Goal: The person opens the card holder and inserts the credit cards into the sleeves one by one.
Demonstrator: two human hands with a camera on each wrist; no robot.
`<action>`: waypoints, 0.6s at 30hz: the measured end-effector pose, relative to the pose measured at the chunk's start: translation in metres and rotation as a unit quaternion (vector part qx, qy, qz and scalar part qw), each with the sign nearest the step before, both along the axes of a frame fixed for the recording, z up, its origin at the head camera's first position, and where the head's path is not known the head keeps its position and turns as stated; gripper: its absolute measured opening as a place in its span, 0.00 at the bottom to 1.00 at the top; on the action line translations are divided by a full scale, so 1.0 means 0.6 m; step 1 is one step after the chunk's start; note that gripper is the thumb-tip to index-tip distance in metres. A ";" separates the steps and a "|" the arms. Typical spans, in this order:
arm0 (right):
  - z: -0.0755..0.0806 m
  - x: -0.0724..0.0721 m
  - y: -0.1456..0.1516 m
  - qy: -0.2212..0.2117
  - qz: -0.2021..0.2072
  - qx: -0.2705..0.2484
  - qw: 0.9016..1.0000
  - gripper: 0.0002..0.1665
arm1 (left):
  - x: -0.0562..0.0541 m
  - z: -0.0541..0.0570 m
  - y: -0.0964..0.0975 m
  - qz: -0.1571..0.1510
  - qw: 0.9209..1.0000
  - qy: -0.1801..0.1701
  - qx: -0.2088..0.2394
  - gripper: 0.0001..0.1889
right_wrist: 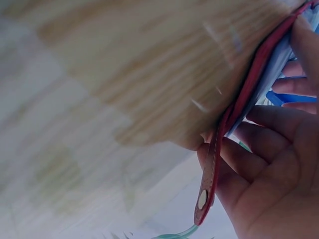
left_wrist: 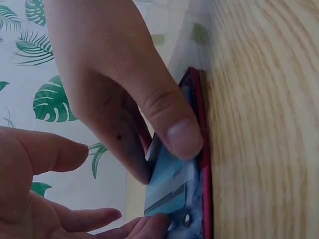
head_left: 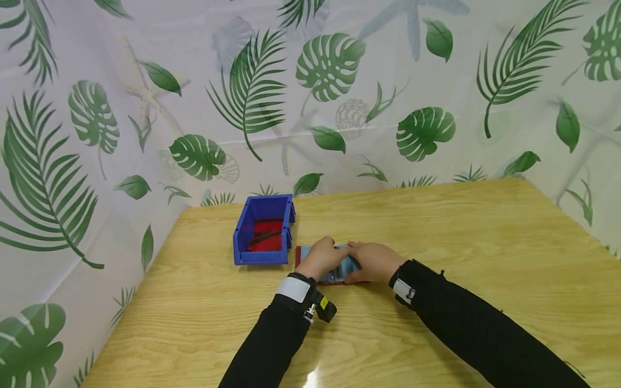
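Wood-grain counter (head_left: 461, 231): wallet (head_left: 346, 269), long axis left-to-right, left hand (head_left: 321, 260) touching it with fingers relaxed, right hand (head_left: 377, 261) gripping its right end.

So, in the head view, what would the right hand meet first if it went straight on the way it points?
Most likely the left hand, which lies just ahead of the right hand's fingertips, though depth is unclear.

One red-edged case (head_left: 345, 268), one bin (head_left: 262, 258)
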State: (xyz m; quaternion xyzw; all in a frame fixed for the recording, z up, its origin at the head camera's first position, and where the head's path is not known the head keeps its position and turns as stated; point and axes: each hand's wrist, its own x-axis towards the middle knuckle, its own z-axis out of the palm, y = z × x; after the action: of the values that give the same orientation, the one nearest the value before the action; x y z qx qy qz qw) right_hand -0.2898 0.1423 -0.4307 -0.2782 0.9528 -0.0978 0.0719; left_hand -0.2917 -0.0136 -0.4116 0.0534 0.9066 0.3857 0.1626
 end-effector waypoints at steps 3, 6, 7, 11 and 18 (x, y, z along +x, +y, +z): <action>-0.003 0.001 -0.001 -0.003 -0.002 0.001 1.000 0.46 | 0.003 -0.006 0.002 0.015 0.999 -0.011 0.027 0.33; -0.008 -0.001 0.001 -0.004 -0.001 -0.003 1.000 0.46 | 0.006 -0.008 0.003 0.025 0.998 -0.017 0.047 0.33; -0.010 -0.003 0.003 -0.003 -0.001 -0.005 1.000 0.47 | 0.007 -0.007 0.004 0.028 0.998 -0.019 0.050 0.33; -0.016 -0.010 0.009 0.006 -0.004 -0.005 1.000 0.47 | 0.004 -0.003 0.010 0.041 0.997 -0.021 0.063 0.31; -0.009 -0.004 0.003 0.032 -0.004 -0.019 0.999 0.40 | 0.001 -0.002 0.024 0.042 0.993 -0.035 0.106 0.26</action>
State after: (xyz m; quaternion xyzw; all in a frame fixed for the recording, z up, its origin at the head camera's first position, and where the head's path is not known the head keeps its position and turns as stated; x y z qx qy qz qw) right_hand -0.2922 0.1439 -0.4360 -0.2783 0.9538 -0.1075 0.0354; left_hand -0.2910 0.0005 -0.4129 0.0190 0.8558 0.4877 0.1715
